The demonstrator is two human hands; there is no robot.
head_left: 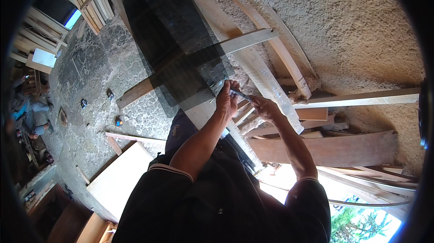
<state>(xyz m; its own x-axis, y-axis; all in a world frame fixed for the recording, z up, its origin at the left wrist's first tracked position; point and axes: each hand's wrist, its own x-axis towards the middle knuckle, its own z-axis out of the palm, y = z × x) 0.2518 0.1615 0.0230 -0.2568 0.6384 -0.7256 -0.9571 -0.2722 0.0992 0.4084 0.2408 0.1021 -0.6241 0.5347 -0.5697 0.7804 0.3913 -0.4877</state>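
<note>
My left hand (226, 99) is closed at the near end of dark tinted glass panes (176, 30), fingers pinched around one end of a slim grey tool (242, 95). At its other end, my right hand (267, 109) has its fingers wrapped around the same tool. The kind of tool is too small to tell. The overlapping panes lie lengthwise away from me, and a wooden batten (246, 42) crosses them, showing dimly through the glass. Beneath the panes and my hands runs a long pale board (199, 118).
Long timbers (271, 35) and a brown curved plank (330, 149) lie along the rough wall (361, 30) at right. A white panel (120, 180) sits at lower left. Small items, including an orange-and-blue one (118, 121), dot the concrete floor (97, 78). Another person (34, 107) is at far left.
</note>
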